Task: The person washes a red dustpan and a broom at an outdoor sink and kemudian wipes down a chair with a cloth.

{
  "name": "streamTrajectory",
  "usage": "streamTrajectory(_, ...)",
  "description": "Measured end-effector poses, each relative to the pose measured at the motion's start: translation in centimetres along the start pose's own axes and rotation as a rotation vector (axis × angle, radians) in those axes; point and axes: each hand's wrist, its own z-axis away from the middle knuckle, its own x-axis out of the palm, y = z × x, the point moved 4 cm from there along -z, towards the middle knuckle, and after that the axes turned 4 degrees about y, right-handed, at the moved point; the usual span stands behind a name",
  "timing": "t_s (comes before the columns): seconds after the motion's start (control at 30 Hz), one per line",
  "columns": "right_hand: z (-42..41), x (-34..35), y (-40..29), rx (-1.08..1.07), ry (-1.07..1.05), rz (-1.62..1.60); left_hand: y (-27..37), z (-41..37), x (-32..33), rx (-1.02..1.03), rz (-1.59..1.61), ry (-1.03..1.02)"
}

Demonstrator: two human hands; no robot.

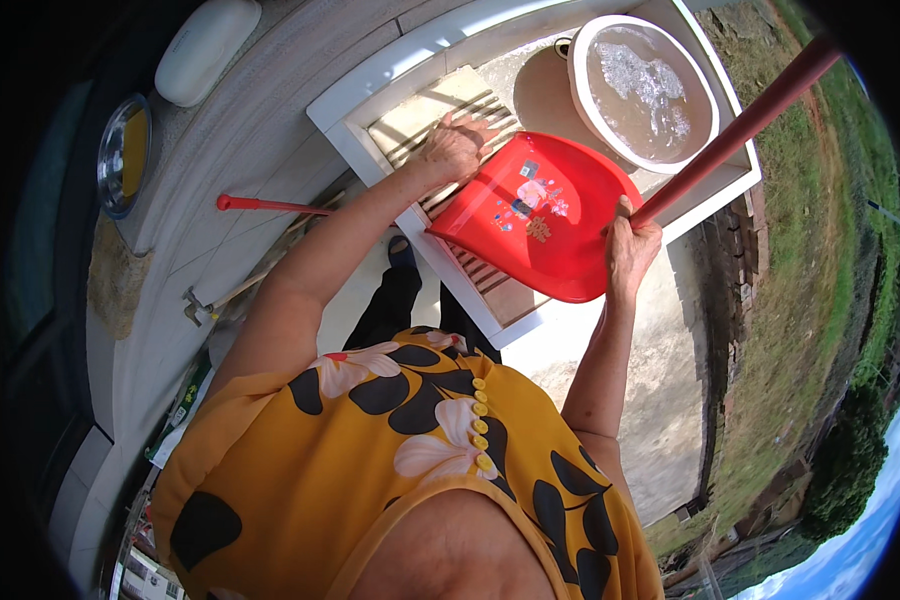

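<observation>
A red plastic dustpan [570, 247] lies tilted over the ribbed washboard part of a white laundry sink [521, 330]. Printed flowers and a gold motif decorate its inner face. My right hand [633, 244] grips it at the back, where its long red handle [742, 135] meets the pan and rises to the upper right. Beside the pan's front left edge, my left hand [457, 150] hovers over the washboard [439, 112] with its fingers apart. Whether those fingertips touch the pan cannot be made out. Nothing shows in that hand.
A white basin [581, 90] of cloudy, foamy water stands in the sink's far end. At left are a red-ended stick [270, 204], a wall tap [195, 306], a metal bowl [112, 165] with something yellow, and a white lidded box [206, 49]. Grassy ground [787, 300] lies right.
</observation>
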Motion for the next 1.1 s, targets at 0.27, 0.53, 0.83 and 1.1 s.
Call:
streamTrajectory(0.27, 1.6, -2.0, -0.1, 0.185, -0.078, -0.162, -0.1, 3.7, 1.4, -0.010, 0.440, -0.123)
streamTrajectory(0.53, 4.1, -3.8, 2.5, 0.265, -0.067, -0.554, -1.1, 6.2, -0.6, -0.303, 1.032, -0.471)
streamTrajectory(0.83, 7.8, -5.5, 5.8, 0.554, -0.046, -0.487, 2.2, 9.2, -4.4, -0.036, 1.467, -0.270)
streamTrajectory(1.1, 10.4, -4.3, 8.4, 0.680, -0.040, -0.532, 0.6, 3.9, -1.3, -0.257, 1.068, -0.068)
